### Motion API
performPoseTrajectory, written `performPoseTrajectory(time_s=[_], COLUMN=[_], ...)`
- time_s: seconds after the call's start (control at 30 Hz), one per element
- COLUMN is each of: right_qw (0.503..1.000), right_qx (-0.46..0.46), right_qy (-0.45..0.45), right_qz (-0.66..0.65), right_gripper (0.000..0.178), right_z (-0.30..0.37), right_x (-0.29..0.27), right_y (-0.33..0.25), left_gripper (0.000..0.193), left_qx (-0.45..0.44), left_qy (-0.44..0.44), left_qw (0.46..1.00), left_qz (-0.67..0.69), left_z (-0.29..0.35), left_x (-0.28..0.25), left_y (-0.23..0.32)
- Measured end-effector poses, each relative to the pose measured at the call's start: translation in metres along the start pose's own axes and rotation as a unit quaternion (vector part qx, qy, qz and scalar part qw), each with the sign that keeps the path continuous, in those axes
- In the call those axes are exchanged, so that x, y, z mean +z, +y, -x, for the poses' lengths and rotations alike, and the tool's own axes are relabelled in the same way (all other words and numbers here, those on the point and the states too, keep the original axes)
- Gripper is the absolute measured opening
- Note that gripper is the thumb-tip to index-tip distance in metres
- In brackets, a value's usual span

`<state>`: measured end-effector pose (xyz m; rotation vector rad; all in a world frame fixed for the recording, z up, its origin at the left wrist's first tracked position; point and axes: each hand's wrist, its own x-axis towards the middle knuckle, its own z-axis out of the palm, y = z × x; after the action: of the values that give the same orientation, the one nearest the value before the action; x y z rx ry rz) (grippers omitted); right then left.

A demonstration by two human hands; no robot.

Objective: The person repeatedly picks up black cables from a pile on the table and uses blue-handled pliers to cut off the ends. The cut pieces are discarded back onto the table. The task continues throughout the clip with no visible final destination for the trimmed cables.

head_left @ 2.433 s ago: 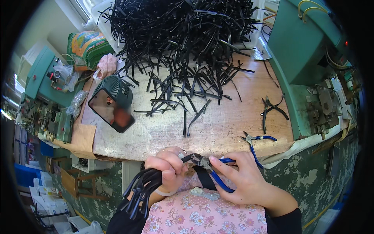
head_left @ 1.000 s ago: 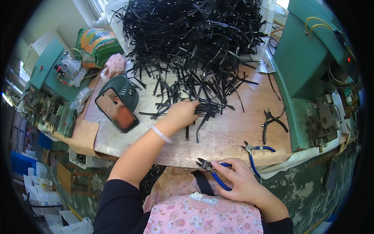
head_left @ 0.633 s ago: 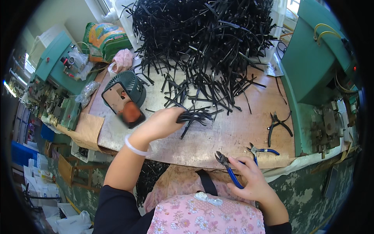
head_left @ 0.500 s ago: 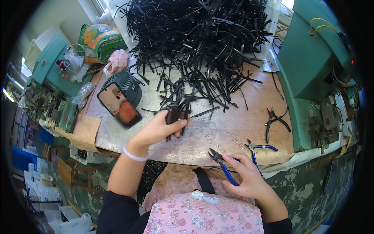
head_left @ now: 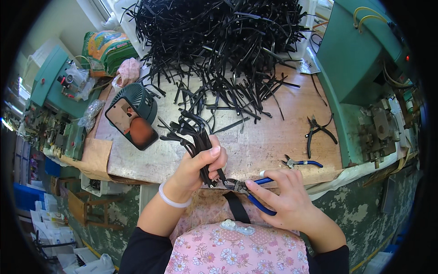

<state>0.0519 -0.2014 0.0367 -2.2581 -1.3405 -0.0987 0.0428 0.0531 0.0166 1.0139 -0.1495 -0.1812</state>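
My left hand [head_left: 194, 171] is closed round a bundle of black spectacle temples [head_left: 195, 132]. Their curved ends fan out above the fist, and the metal-tipped ends stick out below, over the table's front edge. One temple stands apart from the bundle on the right. My right hand [head_left: 292, 198] grips blue-handled cutting nippers [head_left: 261, 205], thumb and fingers on the spread handles. The nippers' jaws are at the lower tip of that separate temple; whether they bite on it is too small to tell.
A large heap of black temples [head_left: 219, 41] spills over the far side of the table [head_left: 150, 166]. A phone [head_left: 132, 123] leans on a green fan [head_left: 145, 98] at left. Other blue-handled nippers [head_left: 305, 163] and black-handled pliers [head_left: 311, 137] lie right. Green machines [head_left: 365, 59] flank the table.
My left hand has brought the bundle nearer to me and turned its metal ends downward. My right hand has raised the nippers off the table edge and moved their jaws left to one temple's tip.
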Motion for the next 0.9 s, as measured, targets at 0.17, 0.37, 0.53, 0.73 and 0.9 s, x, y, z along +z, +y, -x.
performPoseTrajectory(time_s=[0.17, 0.37, 0.53, 0.73, 0.9], right_qw=[1.000, 0.996, 0.993, 0.993, 0.994], right_qx=[-0.012, 0.015, 0.031, 0.045, 0.061], right_qy=[-0.008, 0.000, 0.009, 0.007, -0.009], right_qz=[-0.011, -0.089, -0.111, -0.108, -0.091], right_gripper=[0.065, 0.065, 0.070, 0.072, 0.072], right_z=[0.002, 0.004, -0.001, 0.003, 0.011], right_x=[-0.001, -0.002, -0.010, 0.000, 0.001], right_y=[0.004, 0.010, -0.005, -0.008, -0.005], left_gripper=[0.023, 0.024, 0.023, 0.020, 0.023], left_qx=[0.011, 0.310, 0.463, 0.446, 0.254], left_qy=[-0.019, 0.105, 0.141, 0.171, 0.156], left_qw=[1.000, 0.938, 0.850, 0.856, 0.951], left_qz=[0.012, -0.110, -0.207, -0.195, -0.085], left_z=[0.000, 0.017, 0.018, 0.020, 0.020], left_x=[0.002, 0.036, 0.048, 0.053, 0.048], left_y=[0.001, -0.019, -0.033, -0.034, -0.011])
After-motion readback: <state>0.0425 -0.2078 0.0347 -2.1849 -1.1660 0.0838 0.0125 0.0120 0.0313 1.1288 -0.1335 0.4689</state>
